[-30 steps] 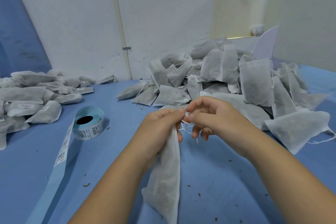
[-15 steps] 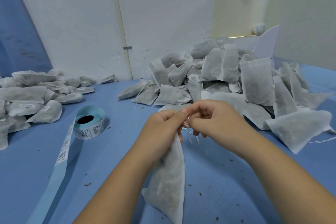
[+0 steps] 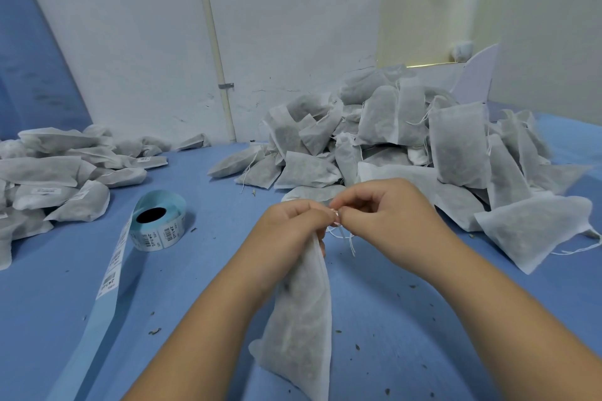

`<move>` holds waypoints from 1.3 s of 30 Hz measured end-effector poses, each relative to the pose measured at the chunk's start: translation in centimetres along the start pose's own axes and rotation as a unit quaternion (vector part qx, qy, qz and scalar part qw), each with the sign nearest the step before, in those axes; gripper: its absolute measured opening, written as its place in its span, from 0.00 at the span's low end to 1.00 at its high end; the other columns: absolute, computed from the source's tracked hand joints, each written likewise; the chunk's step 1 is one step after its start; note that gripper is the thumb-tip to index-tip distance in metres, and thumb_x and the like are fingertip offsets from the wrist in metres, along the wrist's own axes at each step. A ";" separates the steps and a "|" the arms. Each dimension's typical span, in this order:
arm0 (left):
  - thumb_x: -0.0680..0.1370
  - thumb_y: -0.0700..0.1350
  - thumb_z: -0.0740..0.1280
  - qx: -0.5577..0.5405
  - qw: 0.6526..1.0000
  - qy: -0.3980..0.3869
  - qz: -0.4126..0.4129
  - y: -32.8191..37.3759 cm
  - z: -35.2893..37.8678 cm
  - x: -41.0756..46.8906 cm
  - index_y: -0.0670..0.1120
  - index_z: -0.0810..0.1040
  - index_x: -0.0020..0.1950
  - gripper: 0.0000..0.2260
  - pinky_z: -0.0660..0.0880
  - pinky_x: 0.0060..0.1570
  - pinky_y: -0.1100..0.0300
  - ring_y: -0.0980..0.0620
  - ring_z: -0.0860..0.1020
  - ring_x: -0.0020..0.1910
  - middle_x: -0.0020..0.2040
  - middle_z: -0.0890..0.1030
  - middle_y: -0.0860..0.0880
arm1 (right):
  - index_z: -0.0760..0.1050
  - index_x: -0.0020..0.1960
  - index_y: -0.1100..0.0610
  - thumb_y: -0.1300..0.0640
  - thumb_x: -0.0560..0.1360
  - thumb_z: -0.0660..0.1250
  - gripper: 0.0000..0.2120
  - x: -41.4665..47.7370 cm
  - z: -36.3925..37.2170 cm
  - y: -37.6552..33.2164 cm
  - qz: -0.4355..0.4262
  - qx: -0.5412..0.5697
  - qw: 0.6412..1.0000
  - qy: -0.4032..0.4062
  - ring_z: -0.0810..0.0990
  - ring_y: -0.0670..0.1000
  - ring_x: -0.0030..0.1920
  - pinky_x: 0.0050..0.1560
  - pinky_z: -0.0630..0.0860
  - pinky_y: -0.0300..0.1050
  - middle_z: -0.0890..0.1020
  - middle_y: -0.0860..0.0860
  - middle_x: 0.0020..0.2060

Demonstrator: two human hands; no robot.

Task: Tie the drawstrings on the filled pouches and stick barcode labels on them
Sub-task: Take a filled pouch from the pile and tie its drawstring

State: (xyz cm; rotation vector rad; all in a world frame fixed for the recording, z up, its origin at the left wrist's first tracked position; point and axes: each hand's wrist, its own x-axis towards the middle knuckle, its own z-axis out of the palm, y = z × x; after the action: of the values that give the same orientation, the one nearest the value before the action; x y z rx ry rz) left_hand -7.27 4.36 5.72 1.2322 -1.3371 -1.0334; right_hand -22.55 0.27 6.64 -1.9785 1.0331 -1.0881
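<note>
Pouch (image 3: 303, 319) duty, mid-knot: one filled non-woven pouch hangs between my forearms over the blue table (image 3: 208, 273), bottom end toward the camera. Can't tell if that end touches the table or not.

Left hand (image 3: 293, 228) has its fingers curled tight round the bunched-up neck of it. Right hand (image 3: 387, 215) sits right up against the left, thumb and forefinger pinched together on the white drawstring (image 3: 346, 239) at the pouch mouth, other fingers tucked in. Loose string ends dangle just below where the two hands meet.

Behind the hands and off to the right there's a big heap of filled pouches (image 3: 456, 146) stacked up against the white wall, strings poking out all over. Over on the left is a second, flatter pile of pouches (image 3: 49, 172), and a few of those show white barcode stickers.

Between that left pile and my hands sits the label roll (image 3: 159, 221), core hole facing up, with its light blue backing strip (image 3: 110, 273) trailing toward the near left edge, some barcode labels on it. Little dark crumbs (image 3: 154, 331) are scattered across the table. Thin white pipe (image 3: 215, 42) runs up the wall.
</note>
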 end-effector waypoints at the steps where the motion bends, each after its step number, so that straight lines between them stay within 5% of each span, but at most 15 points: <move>1: 0.67 0.51 0.69 0.003 1.000 0.004 -0.001 0.0 0.0 0.0 0.51 0.80 0.32 0.06 0.67 0.27 0.67 0.53 0.73 0.29 0.31 0.72 0.54 | 0.84 0.38 0.50 0.62 0.71 0.69 0.09 0.0 0.0 0.0 -0.004 -0.002 1.000 0.003 0.73 0.41 0.27 0.27 0.68 0.31 0.83 0.47 0.31; 12: 0.77 0.46 0.66 0.104 0.992 0.063 0.045 -0.3 0.5 0.2 0.54 0.80 0.30 0.15 0.65 0.28 0.72 0.59 0.71 0.28 0.26 0.74 0.59 | 0.84 0.39 0.51 0.61 0.70 0.69 0.08 -0.1 0.4 0.2 -0.047 -0.084 0.995 0.022 0.73 0.38 0.29 0.31 0.68 0.28 0.76 0.37 0.25; 19: 0.77 0.49 0.67 0.147 0.985 0.073 0.053 -0.6 0.1 0.2 0.49 0.80 0.35 0.11 0.64 0.29 0.66 0.55 0.68 0.30 0.28 0.71 0.54 | 0.82 0.35 0.52 0.59 0.70 0.68 0.07 0.2 0.1 0.4 0.043 -0.002 0.999 -0.033 0.74 0.39 0.27 0.27 0.70 0.32 0.79 0.43 0.26; 27: 0.78 0.51 0.67 0.174 0.982 0.058 0.049 -0.7 0.1 0.2 0.57 0.80 0.30 0.16 0.62 0.25 0.69 0.59 0.65 0.26 0.26 0.70 0.57 | 0.83 0.38 0.60 0.60 0.69 0.69 0.05 0.7 -0.3 1.0 0.180 0.134 0.970 -0.093 0.77 0.47 0.29 0.30 0.72 0.40 0.80 0.50 0.30; 34: 0.74 0.59 0.70 0.147 0.989 0.014 0.000 -0.3 -0.4 -0.2 0.56 0.83 0.34 0.12 0.62 0.26 0.73 0.60 0.67 0.27 0.29 0.71 0.56 | 0.81 0.41 0.65 0.63 0.71 0.67 0.06 0.7 -0.1 1.2 0.197 0.175 0.960 -0.099 0.73 0.47 0.27 0.29 0.69 0.40 0.77 0.52 0.29; 39: 0.74 0.54 0.72 0.116 0.993 -0.012 -0.035 -0.1 -0.6 -0.3 0.53 0.85 0.38 0.08 0.64 0.26 0.75 0.66 0.71 0.26 0.26 0.74 0.61 | 0.79 0.36 0.59 0.62 0.71 0.68 0.05 0.8 -0.1 1.1 0.193 0.185 0.959 -0.097 0.72 0.47 0.26 0.29 0.68 0.40 0.76 0.50 0.27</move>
State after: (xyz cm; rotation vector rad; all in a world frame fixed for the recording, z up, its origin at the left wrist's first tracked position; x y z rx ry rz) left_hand -6.69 4.68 5.66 1.4524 -1.4735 -0.9645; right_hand -22.76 -0.99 6.08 -1.4726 0.9746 -0.7860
